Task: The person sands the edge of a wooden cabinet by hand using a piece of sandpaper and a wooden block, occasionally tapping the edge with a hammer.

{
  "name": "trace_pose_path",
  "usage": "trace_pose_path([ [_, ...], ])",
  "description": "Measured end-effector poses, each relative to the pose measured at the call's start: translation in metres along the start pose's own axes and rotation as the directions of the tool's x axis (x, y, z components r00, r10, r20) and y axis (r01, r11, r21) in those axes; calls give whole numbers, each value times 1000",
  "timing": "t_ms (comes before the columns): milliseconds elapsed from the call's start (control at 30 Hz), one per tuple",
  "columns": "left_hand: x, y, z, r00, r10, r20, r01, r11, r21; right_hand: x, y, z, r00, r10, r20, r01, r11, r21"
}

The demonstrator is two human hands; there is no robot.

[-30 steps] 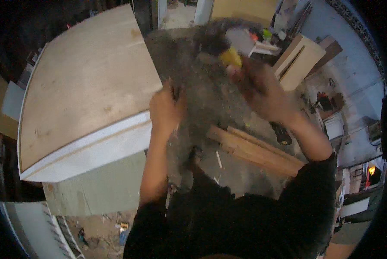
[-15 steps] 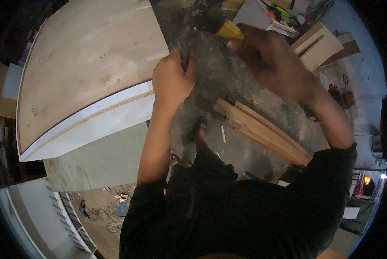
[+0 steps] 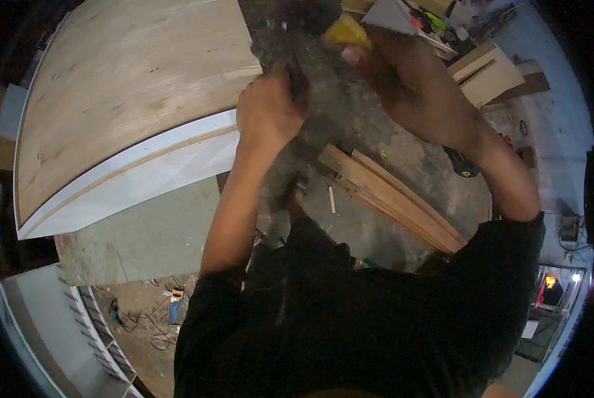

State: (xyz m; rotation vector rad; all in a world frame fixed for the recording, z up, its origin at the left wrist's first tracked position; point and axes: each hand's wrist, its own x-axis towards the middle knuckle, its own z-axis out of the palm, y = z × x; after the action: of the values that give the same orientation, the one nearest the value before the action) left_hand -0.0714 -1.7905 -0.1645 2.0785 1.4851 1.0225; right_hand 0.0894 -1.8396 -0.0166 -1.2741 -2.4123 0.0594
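My left hand (image 3: 269,109) is closed at the near right corner of a large wooden panel (image 3: 137,73) with a white edge. Its fingertips lie in shadow, so what they grip is hidden. Raised to the right of it, my right hand (image 3: 419,89) is blurred, its fingers curled around a yellow object (image 3: 348,32). The object's yellow end sticks out past the thumb; its kind does not show.
Below the panel is a greenish board (image 3: 144,232). Wooden planks (image 3: 396,199) lie on the floor at my right. A saw (image 3: 176,305) and cables are at lower left, an open-topped wooden box (image 3: 489,73) at far right.
The view has shifted a little, so the panel and planks appear slightly further left. My right hand and the yellow object sit a little higher and further left; my left hand stays at the corner.
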Motion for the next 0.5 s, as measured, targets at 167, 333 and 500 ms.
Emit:
trace_pose_path([
  [167,0,-7,1,997,54,-61,-55,998,-8,-1,3,-10,978,131,160,-161,968,190],
  [333,-3,-17,4,989,114,-95,-112,993,23,-10,-7,49,953,-79,-291,83,997,1],
  [500,-5,-11,0,990,88,-107,-97,992,-85,-3,-18,-24,876,234,423,-340,920,195],
])
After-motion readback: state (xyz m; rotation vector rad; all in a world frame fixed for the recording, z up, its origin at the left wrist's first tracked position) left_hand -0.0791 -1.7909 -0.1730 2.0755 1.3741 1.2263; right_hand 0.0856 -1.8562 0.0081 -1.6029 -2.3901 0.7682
